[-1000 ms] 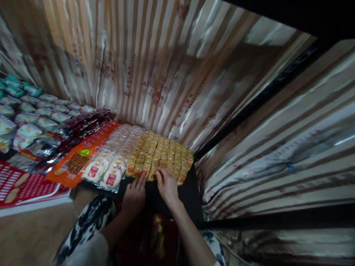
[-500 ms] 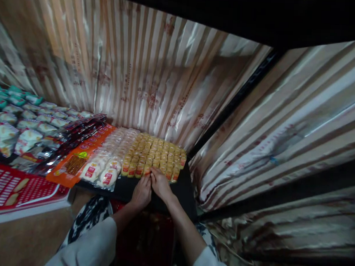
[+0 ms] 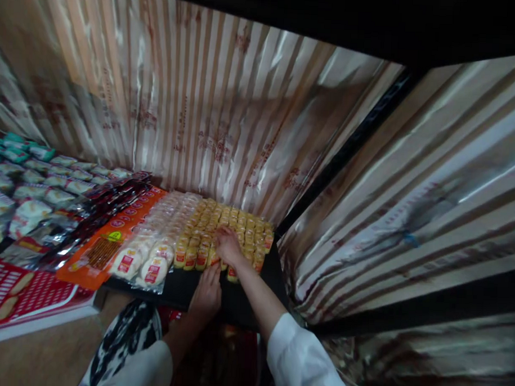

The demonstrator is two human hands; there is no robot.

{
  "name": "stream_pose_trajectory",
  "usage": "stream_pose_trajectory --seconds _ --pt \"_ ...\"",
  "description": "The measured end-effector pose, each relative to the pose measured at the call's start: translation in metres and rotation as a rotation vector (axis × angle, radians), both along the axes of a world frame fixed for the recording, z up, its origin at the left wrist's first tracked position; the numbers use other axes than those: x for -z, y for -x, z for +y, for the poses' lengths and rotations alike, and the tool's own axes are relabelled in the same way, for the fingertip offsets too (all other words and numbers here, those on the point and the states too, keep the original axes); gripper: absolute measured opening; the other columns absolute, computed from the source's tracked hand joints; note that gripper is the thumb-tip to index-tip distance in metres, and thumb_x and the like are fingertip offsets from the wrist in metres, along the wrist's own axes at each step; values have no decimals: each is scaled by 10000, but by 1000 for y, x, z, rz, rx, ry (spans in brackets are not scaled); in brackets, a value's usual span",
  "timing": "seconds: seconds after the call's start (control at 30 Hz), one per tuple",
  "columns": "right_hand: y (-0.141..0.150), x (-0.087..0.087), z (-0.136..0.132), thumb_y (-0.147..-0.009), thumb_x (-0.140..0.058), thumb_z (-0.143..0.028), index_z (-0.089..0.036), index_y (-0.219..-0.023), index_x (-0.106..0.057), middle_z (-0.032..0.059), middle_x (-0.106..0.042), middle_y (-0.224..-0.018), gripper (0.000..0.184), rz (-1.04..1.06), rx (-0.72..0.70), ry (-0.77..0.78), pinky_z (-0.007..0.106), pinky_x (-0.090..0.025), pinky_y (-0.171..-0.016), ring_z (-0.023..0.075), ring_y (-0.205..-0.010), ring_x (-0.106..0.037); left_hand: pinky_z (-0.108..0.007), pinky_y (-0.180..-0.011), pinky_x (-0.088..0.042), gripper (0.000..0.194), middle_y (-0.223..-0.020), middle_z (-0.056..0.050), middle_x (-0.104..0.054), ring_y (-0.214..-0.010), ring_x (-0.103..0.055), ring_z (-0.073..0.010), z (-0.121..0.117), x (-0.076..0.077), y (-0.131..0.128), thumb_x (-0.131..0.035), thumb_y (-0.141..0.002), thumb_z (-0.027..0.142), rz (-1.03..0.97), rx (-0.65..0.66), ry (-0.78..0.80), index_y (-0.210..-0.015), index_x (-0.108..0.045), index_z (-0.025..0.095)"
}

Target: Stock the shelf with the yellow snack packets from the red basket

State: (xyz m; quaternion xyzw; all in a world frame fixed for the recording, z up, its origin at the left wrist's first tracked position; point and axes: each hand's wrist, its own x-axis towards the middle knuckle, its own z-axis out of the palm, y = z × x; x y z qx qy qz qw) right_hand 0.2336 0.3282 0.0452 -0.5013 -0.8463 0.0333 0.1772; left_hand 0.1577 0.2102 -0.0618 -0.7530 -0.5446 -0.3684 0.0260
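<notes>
Rows of small yellow wrapped snack packets (image 3: 192,241) with red labels stand close together on a black shelf (image 3: 237,299). My left hand (image 3: 207,290) is at the front edge of these rows, its fingers stretched forward and their tips touching a front packet. Over the middle of the rows, my right hand (image 3: 229,246) reaches in with bent fingers held close together. Whatever lies under those fingertips is hidden. One front packet (image 3: 232,275), right of my left hand, sticks out beyond its neighbours.
Left of the yellow rows lie clear packs of round white crackers (image 3: 153,271), an orange snack bag (image 3: 97,255), dark shiny packets (image 3: 114,196) and white packets (image 3: 31,216). A red-and-white box (image 3: 38,301) sits lower left. A black post (image 3: 347,151) rises behind, before striped sheeting (image 3: 227,102).
My right hand has moved from the front edge up over the middle of the yellow rows. My left hand stays at the front. One front packet now sticks out. The view has shifted slightly.
</notes>
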Motion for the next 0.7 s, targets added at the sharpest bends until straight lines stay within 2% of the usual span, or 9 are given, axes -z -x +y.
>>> stream_pose_trajectory --seconds 0.1,0.17,0.3,0.43,0.5,0.57,0.7 --pt "-6 -3 15 -793 -460 -112 -179 -1128 -607 72 -623 -1167 372 13 92 -58 382 -288 -1027 220 -1187 -449 -434 -970 -434 463 -1284 -176 -508 -1229 -438 -247 -1 -4 0 -309 -823 73 0 12 0 -1266 -444 58" --pt "-7 -3 24 -774 -473 -102 -175 -1064 -638 81 -637 -1139 341 -28 137 -41 408 -262 -1037 234 -1165 -466 -426 -976 -430 468 -1297 -171 -500 -1239 -428 -239 -2 -5 1 -315 -820 71 -1 19 14 -1271 -439 60" --pt "-6 -3 36 -722 -518 -78 -185 -960 -667 59 -682 -1031 301 -91 86 19 380 -270 -1033 213 -1116 -513 -421 -998 -406 482 -1309 -166 -492 -1260 -407 -230 -2 -7 2 -324 -813 65 -4 32 53 -1285 -425 66" --pt "-13 -14 46 -775 -482 -106 -201 -981 -657 52 -659 -1097 287 -112 65 12 317 -304 -1006 181 -1121 -516 -422 -989 -411 498 -1323 -153 -484 -1251 -418 -238 -3 -10 2 -324 -811 74 -8 46 104 -1302 -411 81" --pt "-15 -19 54 -795 -451 -99 -174 -1020 -642 91 -632 -1144 305 -117 109 -7 337 -289 -1012 198 -1136 -507 -420 -993 -408 513 -1334 -153 -473 -1255 -413 -238 -3 -11 2 -317 -805 63 -10 54 135 -1312 -398 74" --pt "-14 -20 63 -777 -456 -71 -139 -1000 -645 133 -647 -1092 300 -133 142 -3 379 -266 -1021 225 -1097 -534 -421 -988 -414 518 -1339 -157 -467 -1257 -412 -239 -3 -10 2 -315 -801 51 -9 54 152 -1313 -391 65" --pt "-4 -16 78 -685 -548 -42 -135 -869 -672 121 -687 -940 241 -174 73 58 394 -255 -1032 228 -998 -583 -441 -996 -406 506 -1342 -158 -461 -1274 -389 -245 -2 -6 2 -326 -813 51 -19 66 102 -1316 -375 66"
